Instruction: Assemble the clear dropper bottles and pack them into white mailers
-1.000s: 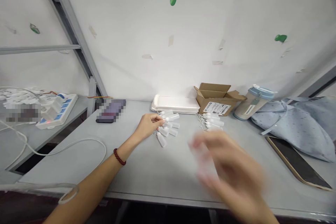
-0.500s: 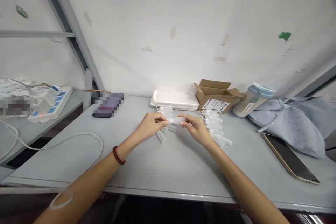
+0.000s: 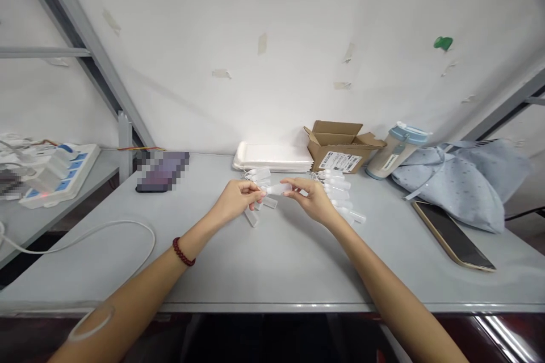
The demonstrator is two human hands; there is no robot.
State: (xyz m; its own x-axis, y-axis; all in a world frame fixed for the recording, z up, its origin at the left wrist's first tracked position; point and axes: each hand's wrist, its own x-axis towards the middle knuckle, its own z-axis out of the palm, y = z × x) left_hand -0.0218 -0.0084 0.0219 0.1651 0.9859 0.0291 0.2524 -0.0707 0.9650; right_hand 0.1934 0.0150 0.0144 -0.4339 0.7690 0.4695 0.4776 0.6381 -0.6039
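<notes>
Right hand [image 3: 313,201] newly on bottle [image 3: 279,188], left hand [image 3: 236,201] opposite

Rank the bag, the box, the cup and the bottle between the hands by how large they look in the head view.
1. bag
2. box
3. cup, not far behind the box
4. bottle, the smallest although it is nearer the camera than the others

Translucent white bottle [image 3: 280,188], grey table [image 3: 272,261], brown box [image 3: 340,147].
</notes>
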